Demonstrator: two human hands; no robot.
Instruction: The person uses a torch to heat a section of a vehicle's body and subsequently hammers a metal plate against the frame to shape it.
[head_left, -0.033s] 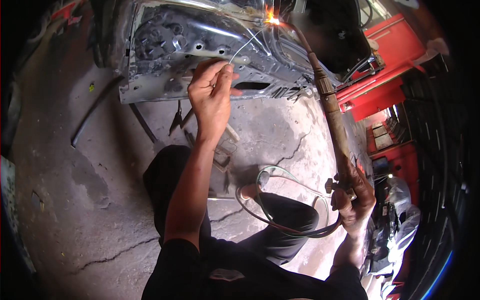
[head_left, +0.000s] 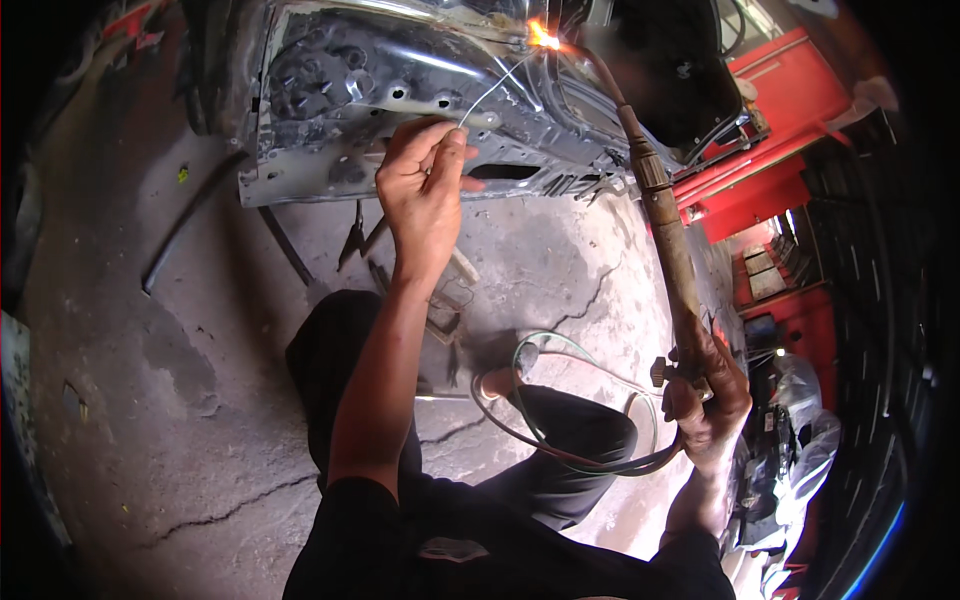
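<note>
Pinched between the thumb and fingers of my left hand [head_left: 425,190] is a thin filler rod [head_left: 490,93], slanting up and right to the flame. My right hand [head_left: 708,400] wraps round the handle of a gas welding torch [head_left: 660,215], beside its valve knobs. The torch's bent tip points left at a bright orange flame [head_left: 543,36] with sparks. That flame meets the bare metal of a car door panel [head_left: 330,165], whose surface is grey and dark with round holes and a slot. Glare hides the exact contact of rod and metal.
Green and reddish hoses [head_left: 560,455] loop from the torch over my right leg. Dark stand legs [head_left: 285,245] show below the panel, near small scraps on the cracked concrete floor [head_left: 200,400]. Red metal units [head_left: 790,90] and clear plastic wrapping [head_left: 800,430] stand at the right.
The flame's shape differs slightly, with its upper plume lower and more sparks around it. Both hands, the rod and the torch hold the same places.
</note>
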